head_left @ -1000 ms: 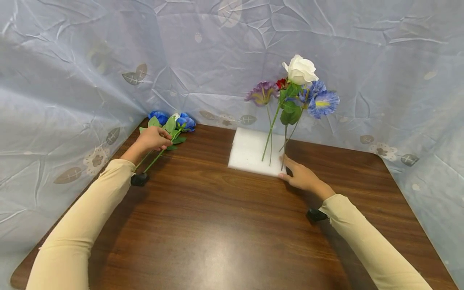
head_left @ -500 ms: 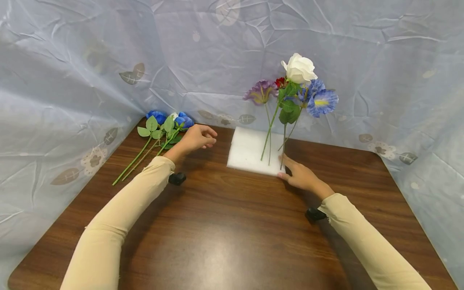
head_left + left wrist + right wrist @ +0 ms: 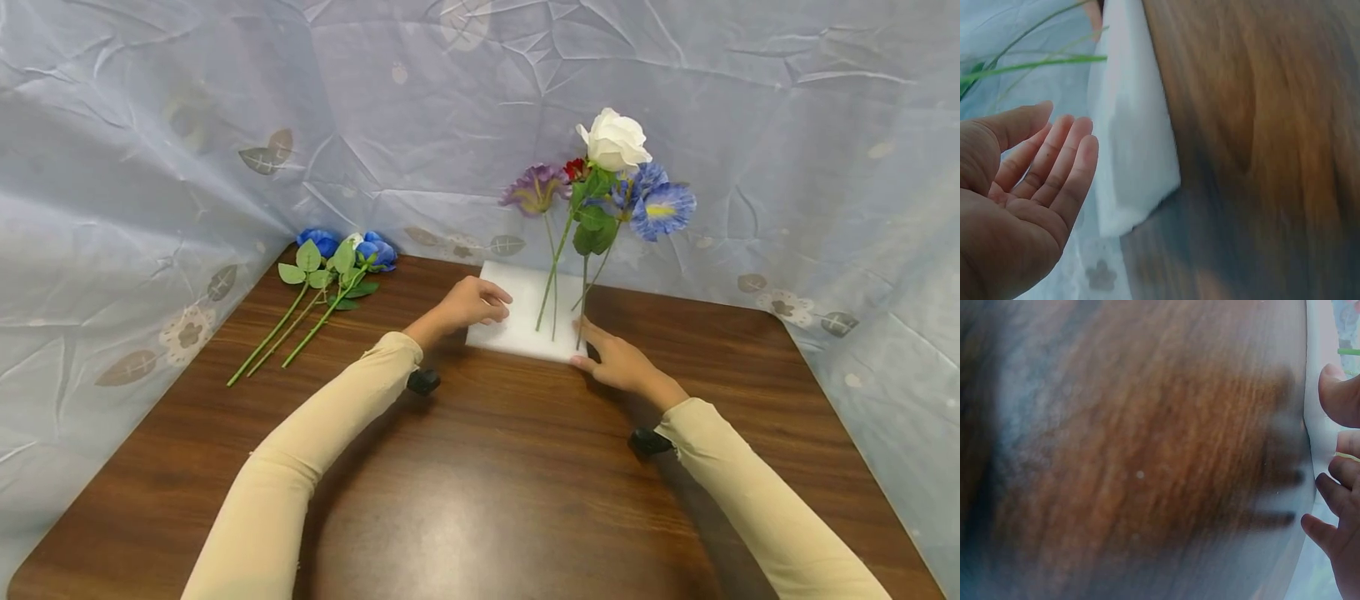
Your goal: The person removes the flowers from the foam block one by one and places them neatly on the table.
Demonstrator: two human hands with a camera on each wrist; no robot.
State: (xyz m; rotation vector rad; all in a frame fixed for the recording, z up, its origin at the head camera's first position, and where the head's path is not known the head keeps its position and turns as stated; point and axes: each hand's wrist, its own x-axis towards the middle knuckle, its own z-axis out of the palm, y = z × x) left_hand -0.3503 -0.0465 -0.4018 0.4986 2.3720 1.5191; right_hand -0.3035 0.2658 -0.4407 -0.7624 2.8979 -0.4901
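Note:
My left hand [image 3: 472, 302] reaches over the left part of a white foam block [image 3: 501, 335], fingers loosely bent and holding nothing. In the left wrist view the palm of that hand [image 3: 1029, 206] is turned up beside the foam. My right hand [image 3: 621, 360] rests against the block's right side, thumb near its front corner and fingers spread in the right wrist view. Upright in the foam stand stems bearing a white rose [image 3: 617, 140], a purple flower [image 3: 536, 190], a small red flower [image 3: 575, 169] and a blue iris [image 3: 663, 210].
At the back left of the brown wooden table [image 3: 480, 467] lie several flowers, two of them blue roses [image 3: 377, 250], with green stems [image 3: 318, 327] pointing toward the front. A pale patterned cloth [image 3: 405, 117] hangs behind and along the sides.
My left hand has left the flowers at the back left and moved right to the foam block. The right hand stays at the block's right side.

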